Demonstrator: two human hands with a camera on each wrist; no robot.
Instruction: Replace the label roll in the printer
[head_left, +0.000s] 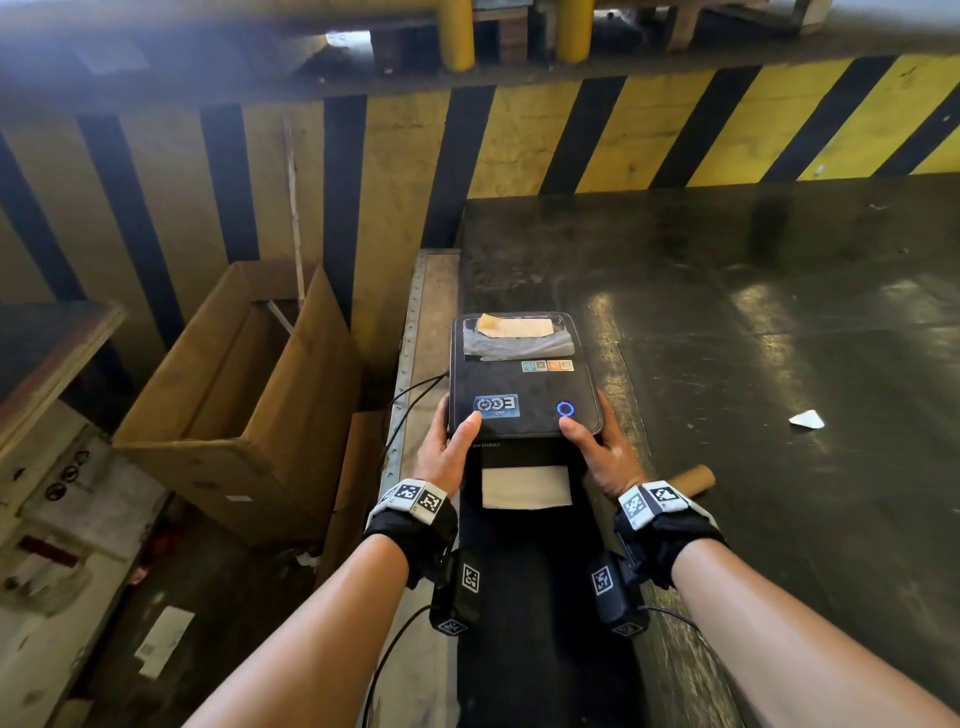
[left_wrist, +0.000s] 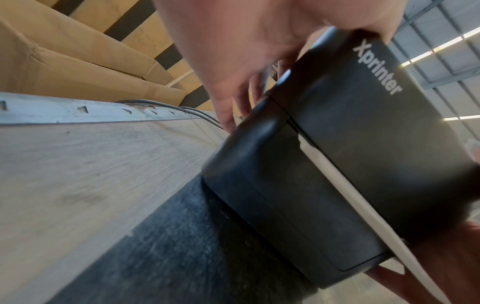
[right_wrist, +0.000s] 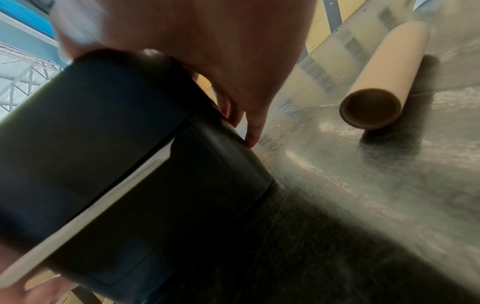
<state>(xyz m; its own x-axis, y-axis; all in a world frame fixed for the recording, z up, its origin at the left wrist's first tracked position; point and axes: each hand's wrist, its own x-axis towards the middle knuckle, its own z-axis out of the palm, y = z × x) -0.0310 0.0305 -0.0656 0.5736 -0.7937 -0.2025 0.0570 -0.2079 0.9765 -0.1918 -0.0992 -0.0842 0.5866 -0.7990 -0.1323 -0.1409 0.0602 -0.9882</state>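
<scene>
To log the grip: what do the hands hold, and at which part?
Both hold the printer: left hand at its left front corner, right hand at its right front corner, thumbs on the lid.

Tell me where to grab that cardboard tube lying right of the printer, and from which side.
Take the cardboard tube around its middle, coming from above with the right hand, which is nearer. It lies flat on the dark table, so fingers and thumb can straddle its round body. Its open end also shows, but a mid-body grip looks steadier.

Dim warehouse light, glare streaking the dark table (head_left: 779, 322), wide-angle bending at edges, wrist views smeared by motion blur
</scene>
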